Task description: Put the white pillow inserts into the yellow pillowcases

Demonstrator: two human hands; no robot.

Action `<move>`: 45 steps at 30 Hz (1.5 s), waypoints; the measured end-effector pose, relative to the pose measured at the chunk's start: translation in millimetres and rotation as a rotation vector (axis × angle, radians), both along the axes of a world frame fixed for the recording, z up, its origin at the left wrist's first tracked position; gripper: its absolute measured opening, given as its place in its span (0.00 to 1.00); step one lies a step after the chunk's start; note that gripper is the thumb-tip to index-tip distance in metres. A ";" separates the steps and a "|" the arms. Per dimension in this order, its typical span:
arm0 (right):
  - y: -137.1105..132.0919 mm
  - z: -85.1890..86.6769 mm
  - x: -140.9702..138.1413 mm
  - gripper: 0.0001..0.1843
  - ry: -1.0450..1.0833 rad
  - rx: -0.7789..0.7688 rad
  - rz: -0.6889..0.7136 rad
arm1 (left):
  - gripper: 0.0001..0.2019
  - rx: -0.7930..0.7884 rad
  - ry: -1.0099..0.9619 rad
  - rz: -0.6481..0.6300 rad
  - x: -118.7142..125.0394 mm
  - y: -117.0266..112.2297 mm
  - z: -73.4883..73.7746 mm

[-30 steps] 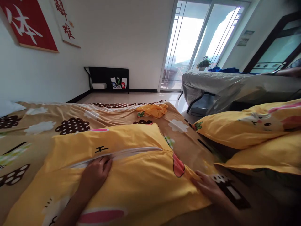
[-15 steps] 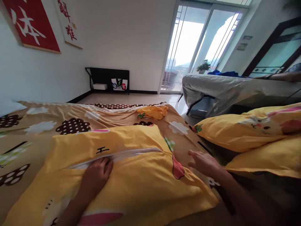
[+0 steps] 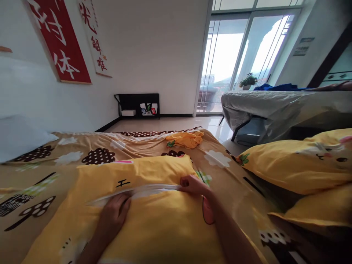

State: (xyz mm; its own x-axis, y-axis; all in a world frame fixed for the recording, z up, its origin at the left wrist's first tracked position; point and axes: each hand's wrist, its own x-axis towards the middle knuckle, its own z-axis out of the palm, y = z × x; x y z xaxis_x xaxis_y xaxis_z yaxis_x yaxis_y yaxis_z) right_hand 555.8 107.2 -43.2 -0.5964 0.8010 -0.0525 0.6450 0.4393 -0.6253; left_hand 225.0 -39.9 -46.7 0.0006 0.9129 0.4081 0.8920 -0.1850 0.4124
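Observation:
A yellow pillowcase (image 3: 159,223) lies in front of me with a pillow's bulk in it, and a long slit runs across it, showing white inside. My left hand (image 3: 117,211) rests at the slit's near edge toward its left end, fingers bent over the fabric and their tips partly hidden in the opening. At the slit's right end, my right hand (image 3: 194,184) is closed in a pinch on the pillowcase edge. Whether a zipper pull sits between those fingertips is too small to tell.
The brown patterned blanket (image 3: 231,190) covers the bed. A crumpled orange cloth (image 3: 185,140) lies beyond the pillowcase. Yellow pillows (image 3: 286,165) are stacked at right, a white pillow (image 3: 22,137) lies at left. Behind stands a plastic-covered table (image 3: 286,104), with another person's arm (image 3: 334,86) on it.
My right hand has moved left from over the blanket to the slit's right end and closed on the edge. My left hand stays at the slit. The view has tilted up.

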 end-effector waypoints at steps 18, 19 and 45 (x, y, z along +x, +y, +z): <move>-42.5 29.8 7.9 0.10 -0.165 0.325 -0.085 | 0.14 0.164 -0.086 0.113 -141.2 -70.6 26.5; -44.7 29.8 7.4 0.09 -0.181 0.342 -0.093 | 0.15 0.167 -0.064 0.111 -143.3 -67.3 22.1; -54.3 12.8 23.9 0.15 -0.355 0.358 -0.094 | 0.15 0.217 0.190 0.022 -139.4 -53.6 -2.2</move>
